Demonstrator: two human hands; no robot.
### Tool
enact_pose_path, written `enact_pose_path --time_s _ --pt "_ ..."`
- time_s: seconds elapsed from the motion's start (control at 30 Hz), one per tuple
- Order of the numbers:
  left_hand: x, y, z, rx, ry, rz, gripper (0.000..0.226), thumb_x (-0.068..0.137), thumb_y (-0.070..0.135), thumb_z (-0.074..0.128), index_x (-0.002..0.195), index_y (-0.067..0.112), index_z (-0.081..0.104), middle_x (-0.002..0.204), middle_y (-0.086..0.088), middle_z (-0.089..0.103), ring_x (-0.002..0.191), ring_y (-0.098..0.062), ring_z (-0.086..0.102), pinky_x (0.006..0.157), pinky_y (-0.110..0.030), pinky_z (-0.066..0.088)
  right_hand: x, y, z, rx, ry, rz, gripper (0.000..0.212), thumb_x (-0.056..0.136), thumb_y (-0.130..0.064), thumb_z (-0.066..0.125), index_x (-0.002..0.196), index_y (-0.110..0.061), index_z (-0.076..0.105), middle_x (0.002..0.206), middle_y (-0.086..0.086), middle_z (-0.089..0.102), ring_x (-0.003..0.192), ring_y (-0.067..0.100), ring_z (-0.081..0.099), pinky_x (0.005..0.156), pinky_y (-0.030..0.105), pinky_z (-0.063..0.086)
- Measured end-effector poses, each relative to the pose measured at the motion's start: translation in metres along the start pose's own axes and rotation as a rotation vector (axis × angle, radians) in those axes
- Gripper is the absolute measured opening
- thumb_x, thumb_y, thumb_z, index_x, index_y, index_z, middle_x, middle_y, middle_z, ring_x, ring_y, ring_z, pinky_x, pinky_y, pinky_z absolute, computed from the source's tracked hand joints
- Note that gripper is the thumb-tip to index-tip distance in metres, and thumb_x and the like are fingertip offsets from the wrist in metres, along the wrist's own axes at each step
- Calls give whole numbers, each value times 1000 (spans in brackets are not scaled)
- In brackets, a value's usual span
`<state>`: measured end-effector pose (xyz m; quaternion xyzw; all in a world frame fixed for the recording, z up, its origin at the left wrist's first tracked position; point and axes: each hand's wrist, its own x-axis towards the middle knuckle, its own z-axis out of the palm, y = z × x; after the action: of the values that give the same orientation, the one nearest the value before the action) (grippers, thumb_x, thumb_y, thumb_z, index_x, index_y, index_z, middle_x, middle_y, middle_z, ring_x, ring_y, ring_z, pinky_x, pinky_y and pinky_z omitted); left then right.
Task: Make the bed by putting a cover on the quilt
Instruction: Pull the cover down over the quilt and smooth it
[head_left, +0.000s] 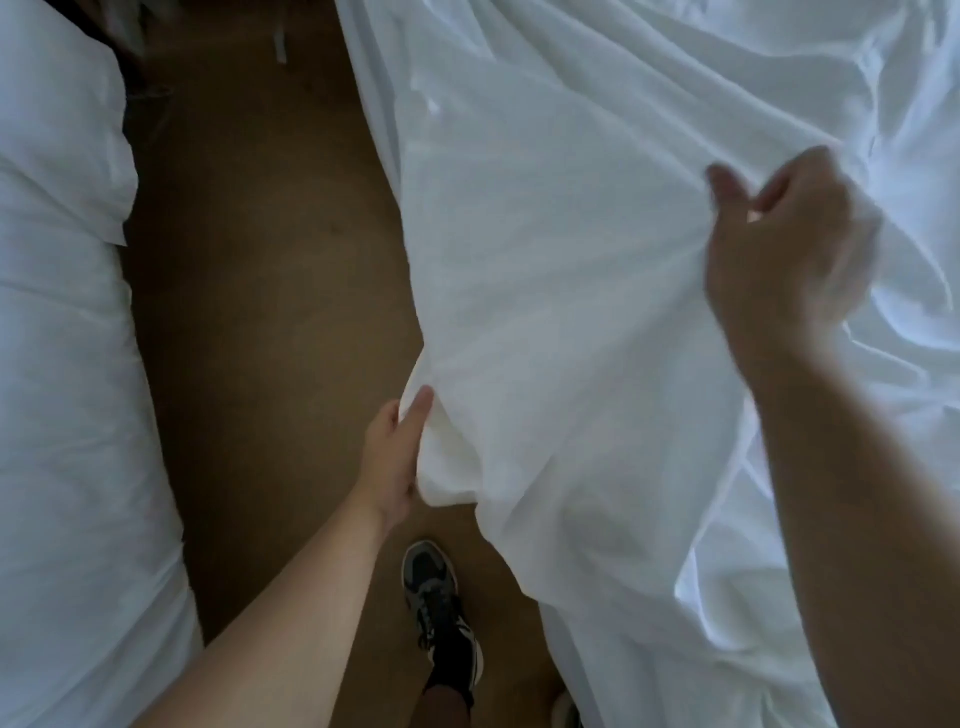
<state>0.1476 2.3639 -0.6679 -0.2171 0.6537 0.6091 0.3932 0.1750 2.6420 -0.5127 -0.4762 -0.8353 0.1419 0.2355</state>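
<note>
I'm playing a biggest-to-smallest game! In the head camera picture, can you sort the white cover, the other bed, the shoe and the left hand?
1. white cover
2. other bed
3. shoe and left hand: they look about alike, and the hand is nearer the camera, so I won't rank them.

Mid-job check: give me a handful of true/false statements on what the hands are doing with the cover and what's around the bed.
1. The left hand grips the hanging edge of the white cover. True.
2. The right hand lies flat and open on the cover. False: its fingers are curled, pinching a fold of it.
3. The floor beside the bed is brown. True.
4. The foot in view is bare. False: it wears a dark shoe.
5. The second bed on the left is stripped dark. False: it carries white bedding.
</note>
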Motion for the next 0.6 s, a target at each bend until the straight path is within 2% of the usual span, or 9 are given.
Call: enact_pose_path --time_s 0.03,0.1,0.17,0.23,0.3,0.37,0.43,0.5,0.6 --pt "1 0 0 16 -64 -40 49 91 53 66 125 19 59 113 -2 74 102 -24 72 82 -43 60 -14 -3 10 -36 -7 -70 44 88 -59 62 101 -17 59 113 8 58 109 30 54 81 31 27" --pt "8 7 4 60 -152 -1 63 90 59 64 136 16 55 116 -6 70 109 -30 67 75 -31 59 -55 -15 26 -66 -64 -271 61 79 -72 60 115 -22 59 130 9 50 118 31 49 89 37 30" --pt "13 21 13 3 -213 127 61 91 50 68 138 16 53 120 -9 68 113 -34 65 78 -30 59 -96 -16 48 -184 -395 -373 78 75 -86 51 125 -25 54 131 8 48 118 32 48 92 44 37" --pt "15 36 22 -54 -207 192 63 80 43 80 133 21 55 122 -3 71 110 -26 70 88 -41 59 -122 1 70 -294 -736 -257 77 80 -84 48 127 -23 48 127 9 53 115 36 53 90 46 43" --pt "19 45 30 -60 -142 189 69 71 46 87 127 20 57 118 -3 72 105 -22 72 93 -45 58 -128 23 85 -259 -854 -119 60 88 -74 48 113 -19 51 118 16 63 110 40 60 82 44 44" --pt "24 52 32 -99 -117 137 78 68 62 84 127 17 58 118 -4 72 105 -22 72 96 -47 55 -124 32 86 -161 -782 -143 50 93 -69 45 90 -20 49 103 21 68 100 43 62 73 43 42" --pt "29 55 32 -96 -171 90 65 86 71 60 126 20 64 119 0 73 109 -18 70 100 -43 52 -111 33 75 -31 -582 -228 53 95 -66 47 74 -17 45 82 23 66 84 45 62 67 43 41" --pt "29 53 35 -22 -214 70 60 94 71 41 125 27 67 121 8 72 114 -13 67 106 -38 47 -93 32 54 50 -428 -303 56 94 -60 50 64 -15 38 58 17 54 66 45 56 62 43 37" --pt "28 38 39 112 -200 6 68 82 80 52 119 26 69 120 8 71 116 -16 65 109 -44 45 -60 41 26 53 -306 -273 55 97 -51 55 63 -12 37 53 8 38 62 43 49 61 40 26"
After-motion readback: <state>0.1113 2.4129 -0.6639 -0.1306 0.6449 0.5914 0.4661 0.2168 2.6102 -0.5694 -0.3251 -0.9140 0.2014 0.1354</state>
